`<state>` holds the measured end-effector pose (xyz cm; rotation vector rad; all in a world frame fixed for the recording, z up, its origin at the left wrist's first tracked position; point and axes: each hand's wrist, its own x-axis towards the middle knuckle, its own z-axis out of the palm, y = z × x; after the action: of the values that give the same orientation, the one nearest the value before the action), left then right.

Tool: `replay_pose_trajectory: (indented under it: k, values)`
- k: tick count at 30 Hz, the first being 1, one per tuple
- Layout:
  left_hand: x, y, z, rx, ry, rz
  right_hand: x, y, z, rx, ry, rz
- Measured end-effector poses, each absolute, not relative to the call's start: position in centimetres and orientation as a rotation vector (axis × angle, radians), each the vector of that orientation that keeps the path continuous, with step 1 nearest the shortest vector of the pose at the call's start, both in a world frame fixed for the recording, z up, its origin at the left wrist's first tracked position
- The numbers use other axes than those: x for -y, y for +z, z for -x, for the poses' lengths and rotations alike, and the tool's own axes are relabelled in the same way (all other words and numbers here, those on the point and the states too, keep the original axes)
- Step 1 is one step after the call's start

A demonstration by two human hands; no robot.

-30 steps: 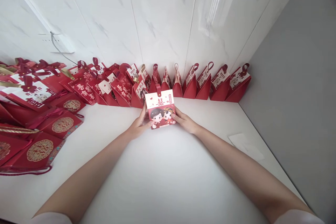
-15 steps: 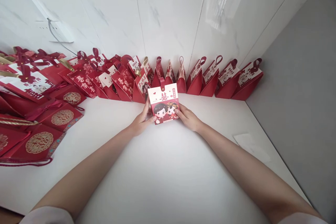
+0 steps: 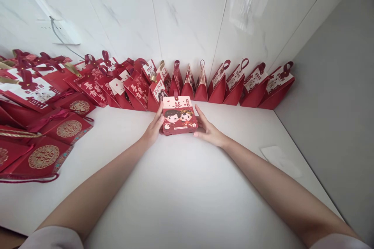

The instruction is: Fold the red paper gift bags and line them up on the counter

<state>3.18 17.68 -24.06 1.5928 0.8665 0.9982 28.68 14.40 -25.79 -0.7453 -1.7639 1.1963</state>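
A red and white candy gift box (image 3: 180, 118) stands in front of the row at the middle of the white table, leaning back. Its front carries two cartoon figures, and a dark red strap loop rises from the top. My left hand (image 3: 152, 128) grips the box's left edge, thumb on the near side and fingers partly hidden behind. At the right edge, my right hand (image 3: 210, 130) has its thumb and index finger spread apart. Its other fingers are beside or behind the box; I cannot tell whether they touch it.
Several similar red gift boxes (image 3: 254, 87) with loops line the marbled wall. More red boxes with gold round emblems (image 3: 43, 157) crowd the left. A pale flat sheet (image 3: 279, 159) lies on the table (image 3: 187, 190) at right. A cable (image 3: 60, 39) hangs from the wall socket.
The gift box has shifted slightly left and tipped back. My right hand's thumb and index finger have come off its front and spread; my left hand stays at its edge.
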Motion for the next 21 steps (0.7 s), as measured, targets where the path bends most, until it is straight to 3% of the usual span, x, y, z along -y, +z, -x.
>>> replay_pose_trajectory:
  k: [5,10,21]
  values:
    - [-18.08,-24.01,-3.26,-0.777,0.986,-1.522,-14.37,-25.77,-28.38,1.818,1.130,0.814]
    - [-17.73,-23.90,-2.79,-0.587,0.867,-1.596,-14.53,-25.34,-28.59,1.760,1.272,0.751]
    - [-17.88,-24.61,-3.07,-0.822,0.820,-1.541,-15.17,-26.19,-28.84,1.665,1.295,0.854]
